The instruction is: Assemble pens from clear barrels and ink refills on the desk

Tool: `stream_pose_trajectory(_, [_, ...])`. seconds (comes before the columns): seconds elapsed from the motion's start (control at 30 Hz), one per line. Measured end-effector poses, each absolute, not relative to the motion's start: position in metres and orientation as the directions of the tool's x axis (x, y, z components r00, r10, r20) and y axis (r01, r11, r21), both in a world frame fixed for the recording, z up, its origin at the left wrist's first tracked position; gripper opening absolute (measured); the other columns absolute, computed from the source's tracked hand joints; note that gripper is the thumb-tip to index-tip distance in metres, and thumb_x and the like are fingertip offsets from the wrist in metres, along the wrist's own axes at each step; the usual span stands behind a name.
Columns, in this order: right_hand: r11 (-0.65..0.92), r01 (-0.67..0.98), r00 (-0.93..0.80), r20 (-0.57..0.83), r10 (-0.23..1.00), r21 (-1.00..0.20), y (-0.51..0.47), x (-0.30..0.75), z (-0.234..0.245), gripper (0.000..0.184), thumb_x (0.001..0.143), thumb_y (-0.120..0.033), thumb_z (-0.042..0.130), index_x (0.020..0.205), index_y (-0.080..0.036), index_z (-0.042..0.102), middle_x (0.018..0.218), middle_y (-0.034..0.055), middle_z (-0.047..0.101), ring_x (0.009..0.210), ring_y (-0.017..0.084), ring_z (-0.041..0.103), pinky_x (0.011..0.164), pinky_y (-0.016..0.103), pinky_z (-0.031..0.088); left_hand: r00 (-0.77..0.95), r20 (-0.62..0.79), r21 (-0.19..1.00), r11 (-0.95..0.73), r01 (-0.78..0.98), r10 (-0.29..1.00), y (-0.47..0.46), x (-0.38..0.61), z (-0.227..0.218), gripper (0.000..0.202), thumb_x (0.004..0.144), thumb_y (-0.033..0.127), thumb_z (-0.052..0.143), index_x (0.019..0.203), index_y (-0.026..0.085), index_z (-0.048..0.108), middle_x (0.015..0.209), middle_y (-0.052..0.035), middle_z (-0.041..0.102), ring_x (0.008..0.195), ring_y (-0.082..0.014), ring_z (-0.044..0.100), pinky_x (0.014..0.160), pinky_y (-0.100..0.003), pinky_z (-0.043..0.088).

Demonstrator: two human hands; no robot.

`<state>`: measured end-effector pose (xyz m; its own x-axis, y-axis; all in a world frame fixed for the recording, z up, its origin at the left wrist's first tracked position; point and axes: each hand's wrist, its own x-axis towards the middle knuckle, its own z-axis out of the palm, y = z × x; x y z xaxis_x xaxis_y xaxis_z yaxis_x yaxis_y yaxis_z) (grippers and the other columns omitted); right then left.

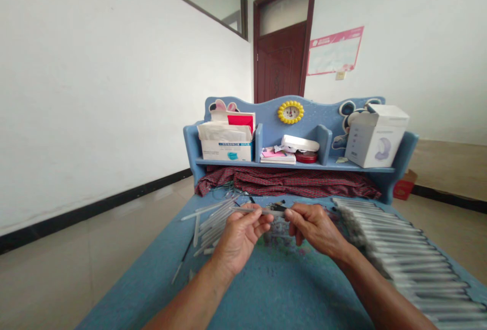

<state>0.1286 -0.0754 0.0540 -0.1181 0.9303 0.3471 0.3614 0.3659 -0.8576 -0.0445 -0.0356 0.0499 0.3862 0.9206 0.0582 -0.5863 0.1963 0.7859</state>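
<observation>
A thin translucent plastic tube (276, 213) lies level between my two hands, above the blue desk (289, 289). My left hand (239, 236) pinches it between thumb and fingers, palm partly turned up, and the tube's left end sticks out past them. At its right end, my right hand (317, 226) is closed on it from above; its fingertips are partly hidden. Beside my left hand is a loose pile of similar tubes (216, 223). Right of my right hand runs a long row of filled-looking tubes (403, 251) with grey fuzzy ends (352, 226).
A thin dark-tipped stick (182, 261) lies left on the desk. Small dark items (280, 203) lie behind my hands. A checked cloth (289, 182) is bunched under the shelf (236, 162), which bears a mask box (226, 150), a red tin (306, 158) and a white carton (376, 139).
</observation>
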Motion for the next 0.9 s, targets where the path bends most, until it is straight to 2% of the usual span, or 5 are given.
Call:
stream_pose_trajectory(0.2, [0.349, 0.286, -0.114, 0.33, 0.937, -0.892, -0.0747, 0.1283, 0.0529, 0.029, 0.077, -0.045, 0.054, 0.08, -0.016, 0.054, 0.054, -0.0041, 0.054, 0.038, 0.008, 0.052, 0.037, 0.018, 0.04, 0.375, 0.059, 0.785, 0.189, -0.59, 0.925, -0.0368, -0.0443, 0.0509, 0.011, 0.067, 0.008, 0.065, 0.075, 0.011, 0.057, 0.069, -0.003, 0.066, 0.066, -0.0143, 0.065, 0.057, -0.019, 0.051])
stream_pose_trajectory(0.37, [0.361, 0.369, -0.178, 0.317, 0.932, -0.857, -0.0754, 0.1293, 0.0535, 0.043, 0.084, -0.048, 0.04, 0.06, -0.015, 0.052, 0.048, -0.0015, 0.053, 0.037, 0.008, 0.052, 0.038, 0.018, 0.037, 0.38, 0.054, 0.789, 0.194, -0.583, 0.923, -0.0365, -0.044, 0.0505, 0.012, 0.067, 0.009, 0.066, 0.075, 0.012, 0.058, 0.069, -0.0032, 0.067, 0.065, -0.0143, 0.065, 0.057, -0.02, 0.051])
stream_pose_trajectory(0.53, [0.339, 0.275, -0.122, 0.317, 0.941, -0.9, -0.075, 0.129, 0.0537, 0.03, 0.076, -0.044, 0.056, 0.086, -0.016, 0.053, 0.054, -0.004, 0.056, 0.039, 0.009, 0.052, 0.038, 0.019, 0.041, 0.38, 0.072, 0.786, 0.182, -0.59, 0.922, -0.0364, -0.0439, 0.0502, 0.011, 0.067, 0.01, 0.066, 0.074, 0.011, 0.058, 0.069, -0.0028, 0.066, 0.066, -0.014, 0.065, 0.056, -0.019, 0.051])
stream_pose_trajectory(0.73, [0.355, 0.343, -0.195, 0.303, 0.933, -0.87, -0.0754, 0.1313, 0.054, 0.042, 0.083, -0.047, 0.042, 0.061, -0.014, 0.054, 0.049, -0.0014, 0.054, 0.037, 0.007, 0.052, 0.037, 0.017, 0.037, 0.374, 0.061, 0.789, 0.185, -0.586, 0.925, -0.0373, -0.0441, 0.0503, 0.013, 0.066, 0.01, 0.067, 0.075, 0.011, 0.058, 0.069, -0.0027, 0.066, 0.066, -0.014, 0.065, 0.057, -0.02, 0.051])
stream_pose_trajectory(0.9, [0.336, 0.265, -0.153, 0.305, 0.94, -0.904, -0.0748, 0.1314, 0.0531, 0.031, 0.076, -0.047, 0.054, 0.08, -0.016, 0.056, 0.053, -0.0033, 0.056, 0.038, 0.009, 0.052, 0.037, 0.018, 0.039, 0.37, 0.072, 0.787, 0.175, -0.591, 0.926, -0.0381, -0.0437, 0.0497, 0.013, 0.065, 0.01, 0.067, 0.075, 0.012, 0.058, 0.069, -0.0016, 0.066, 0.066, -0.014, 0.065, 0.056, -0.02, 0.051])
